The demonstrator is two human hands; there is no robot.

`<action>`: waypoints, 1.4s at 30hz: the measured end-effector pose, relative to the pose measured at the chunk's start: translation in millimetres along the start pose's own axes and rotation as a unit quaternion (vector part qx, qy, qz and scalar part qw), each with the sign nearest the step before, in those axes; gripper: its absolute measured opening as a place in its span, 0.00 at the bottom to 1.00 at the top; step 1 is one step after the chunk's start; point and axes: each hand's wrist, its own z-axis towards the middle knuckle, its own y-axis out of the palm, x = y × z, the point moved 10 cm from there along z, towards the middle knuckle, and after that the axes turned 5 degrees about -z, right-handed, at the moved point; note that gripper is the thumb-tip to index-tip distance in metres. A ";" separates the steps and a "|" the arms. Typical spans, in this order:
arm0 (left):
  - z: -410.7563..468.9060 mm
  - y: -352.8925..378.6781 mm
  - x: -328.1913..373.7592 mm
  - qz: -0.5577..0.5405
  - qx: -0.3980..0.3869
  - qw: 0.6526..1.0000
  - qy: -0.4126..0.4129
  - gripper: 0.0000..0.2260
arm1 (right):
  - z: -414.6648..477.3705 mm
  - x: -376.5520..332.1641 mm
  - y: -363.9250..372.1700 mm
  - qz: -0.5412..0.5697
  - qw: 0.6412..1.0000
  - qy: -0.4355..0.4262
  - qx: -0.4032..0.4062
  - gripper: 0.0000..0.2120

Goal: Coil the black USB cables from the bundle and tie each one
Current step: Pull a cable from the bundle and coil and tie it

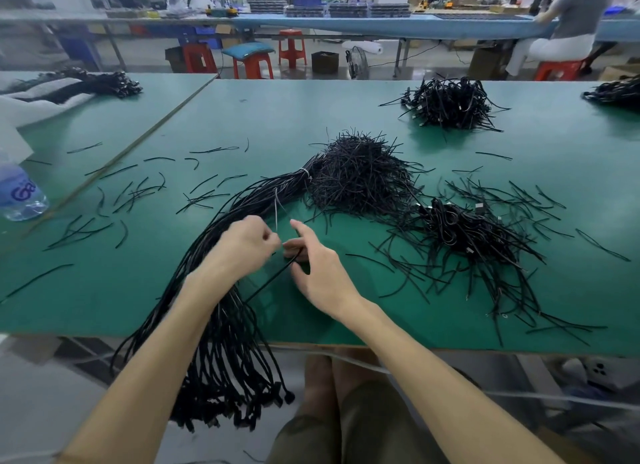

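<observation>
Over the table's (104, 290) front edge the bundle (242, 359) spills, left hand (242, 245) curled, pinching one black cable (273, 280), right hand (318, 273) pinching it too, forefinger out.

Matt green table top (346, 110), slightly glossy black plastic-sheathed cables (235, 342), clear plastic bottle (20, 193)

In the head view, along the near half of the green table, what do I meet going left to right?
water bottle → scattered loose ties → left hand → right hand → pile of coiled cables. The big heap of ties is left out: it overlaps the right hand's span.
</observation>
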 end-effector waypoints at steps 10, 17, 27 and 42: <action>-7.2 27.4 22.2 -0.008 -0.057 0.997 0.049 0.11 | 2.3 -5.3 -3.3 0.009 0.999 -0.036 0.016 0.30; 6.3 7.6 8.3 0.056 0.022 0.998 0.011 0.08 | 0.9 -5.2 -3.7 0.022 0.999 -0.034 0.011 0.31; 66.2 -2.4 -4.6 0.122 0.062 0.988 0.075 0.30 | 5.3 7.0 -15.1 0.232 0.963 0.084 0.111 0.15; 120.4 31.6 -14.2 0.197 0.105 0.970 0.094 0.24 | 34.3 5.0 5.1 0.134 0.983 0.108 0.063 0.12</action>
